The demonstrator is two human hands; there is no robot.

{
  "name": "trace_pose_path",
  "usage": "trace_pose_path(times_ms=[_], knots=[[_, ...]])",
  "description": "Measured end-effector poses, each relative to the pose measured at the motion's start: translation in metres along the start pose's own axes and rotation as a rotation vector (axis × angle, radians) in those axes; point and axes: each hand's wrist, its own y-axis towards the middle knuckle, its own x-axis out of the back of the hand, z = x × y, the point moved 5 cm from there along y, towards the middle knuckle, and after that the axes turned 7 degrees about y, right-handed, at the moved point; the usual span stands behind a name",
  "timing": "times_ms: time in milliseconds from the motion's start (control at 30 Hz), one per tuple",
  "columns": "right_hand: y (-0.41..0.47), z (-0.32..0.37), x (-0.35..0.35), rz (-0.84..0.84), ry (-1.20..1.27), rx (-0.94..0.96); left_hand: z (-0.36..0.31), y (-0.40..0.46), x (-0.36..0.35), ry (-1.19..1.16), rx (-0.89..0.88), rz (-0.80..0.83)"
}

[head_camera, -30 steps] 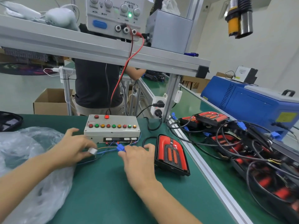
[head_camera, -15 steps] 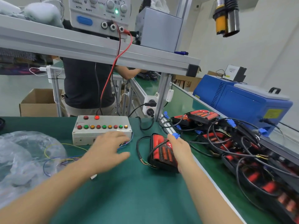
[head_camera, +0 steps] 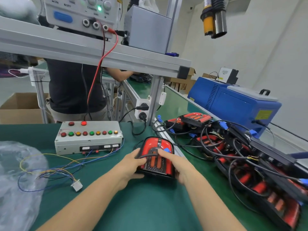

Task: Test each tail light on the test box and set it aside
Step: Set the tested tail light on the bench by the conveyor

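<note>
The tail light sits at the middle of the green bench, just right of the test box and apart from it. Only the head view is given. It shows both hands on the lamp. The left hand grips its left edge, fingers curled under the housing and thumb on top, where the lamp's black cable crosses the red lens. The right hand grips the right edge, and its fingers also pin the blue plug of that cable against the lens. Holding cable and plug onto the lamp this way looks meant to keep the lead from trailing while the lamp is carried as one bundle.

The test box's loose coloured wires lie on the bench, ending in a white connector that nothing is plugged into, so this lamp is probably tested and due to be set aside. A heap of other lamps with tangled cables lies on the conveyor to the right, the likely place for it. One red lamp on the box glows. A clear plastic bag sits at the left edge.
</note>
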Motion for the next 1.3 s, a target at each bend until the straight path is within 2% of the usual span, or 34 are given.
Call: trace_pose_path(times_ms=[100,267,400,567,733,933,1067,1167,1200,1233,1267,1300], knots=[[-0.003,-0.008,-0.007,0.028,0.112,0.056,0.001,-0.003,0.0,0.018,-0.044,0.023],[-0.018,-0.006,-0.006,-0.025,0.229,0.19,-0.003,-0.017,0.004,0.009,-0.14,0.068],[-0.037,0.014,0.009,-0.071,0.293,0.309,0.003,-0.026,0.015,0.009,-0.207,0.043],[-0.076,0.057,0.054,-0.159,0.366,0.467,0.022,-0.018,0.014,0.313,-0.195,0.08],[-0.124,0.107,0.104,-0.31,0.372,0.653,0.042,-0.003,0.011,0.979,-0.276,0.115],[-0.157,0.169,0.187,-0.61,0.322,0.73,0.045,-0.001,0.006,1.245,-0.351,0.157],[-0.155,0.18,0.243,-0.73,0.293,0.626,0.044,0.005,0.01,1.347,-0.33,0.166],[-0.143,0.172,0.271,-0.671,0.315,0.42,0.051,0.007,0.013,1.37,-0.338,0.225],[-0.139,0.168,0.277,-0.648,0.31,0.357,0.05,0.014,0.013,1.383,-0.338,0.153],[-0.135,0.163,0.283,-0.636,0.3,0.307,0.049,0.018,0.017,1.359,-0.333,0.159],[-0.133,0.159,0.288,-0.631,0.288,0.267,0.051,0.017,0.017,1.328,-0.241,0.248],[-0.131,0.156,0.293,-0.632,0.27,0.236,0.055,0.011,0.012,1.408,-0.309,0.372]])
